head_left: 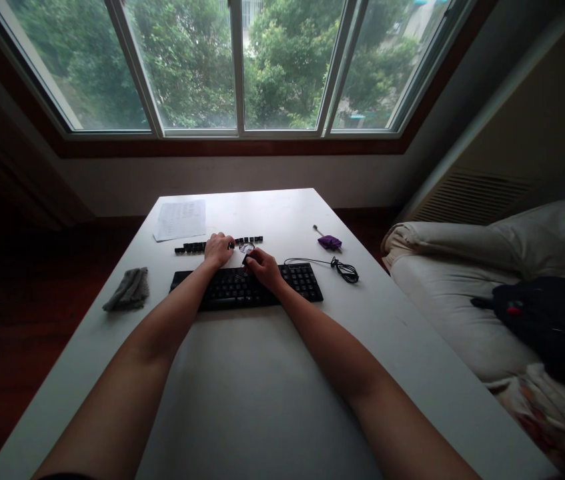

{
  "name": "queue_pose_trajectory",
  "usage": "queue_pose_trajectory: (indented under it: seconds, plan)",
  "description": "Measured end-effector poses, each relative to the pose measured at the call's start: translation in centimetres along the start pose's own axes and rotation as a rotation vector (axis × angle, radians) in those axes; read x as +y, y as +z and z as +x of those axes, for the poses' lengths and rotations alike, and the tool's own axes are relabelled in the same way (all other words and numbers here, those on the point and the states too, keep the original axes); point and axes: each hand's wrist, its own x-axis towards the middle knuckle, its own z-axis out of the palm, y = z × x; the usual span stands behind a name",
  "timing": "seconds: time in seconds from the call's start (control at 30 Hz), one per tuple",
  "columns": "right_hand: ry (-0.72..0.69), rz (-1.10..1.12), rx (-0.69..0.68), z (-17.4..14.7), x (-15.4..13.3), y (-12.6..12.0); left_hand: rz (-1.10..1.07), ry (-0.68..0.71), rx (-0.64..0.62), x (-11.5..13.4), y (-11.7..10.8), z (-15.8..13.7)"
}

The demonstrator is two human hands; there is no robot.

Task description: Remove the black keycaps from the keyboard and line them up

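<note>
A black keyboard [227,288] lies on the white table, partly hidden under my forearms. Behind it runs a row of loose black keycaps [193,248], which continues to the right as more keycaps [252,239]. My left hand [219,249] rests over the middle of this row, fingers bent, with a black keycap at the fingertips. Above the keyboard's back edge, my right hand [264,267] is closed in a pinch on a small black piece [247,259] that looks like a keycap. Between the hands sits a small shiny, clear thing [246,247] whose kind I cannot make out.
A printed paper sheet [181,220] lies at the back left, a folded grey cloth [128,289] at the left edge. The keyboard's coiled cable [346,270] and a purple bundle [329,242] with a thin stick are on the right. A sofa [442,293] stands beside the table.
</note>
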Motion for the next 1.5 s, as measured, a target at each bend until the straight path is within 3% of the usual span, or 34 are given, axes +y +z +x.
queue_pose_trajectory:
  seconds: [0.7,0.97,1.17,1.5]
  plan:
    - [0.008,-0.014,-0.015,-0.3,-1.2,-0.4,0.043,-0.023,0.023,0.0,0.1,-0.3]
    - [-0.01,0.0,0.002,-0.1,-0.2,-0.2,0.033,-0.016,0.058,0.6,-1.0,-0.9]
    - [-0.013,0.022,0.065,0.1,0.0,-0.1,-0.026,-0.022,0.075,1.4,-1.9,-2.8]
    - [-0.084,-0.061,0.039,0.1,-0.1,-0.3,-0.195,0.175,0.027,3.8,-3.9,-8.3]
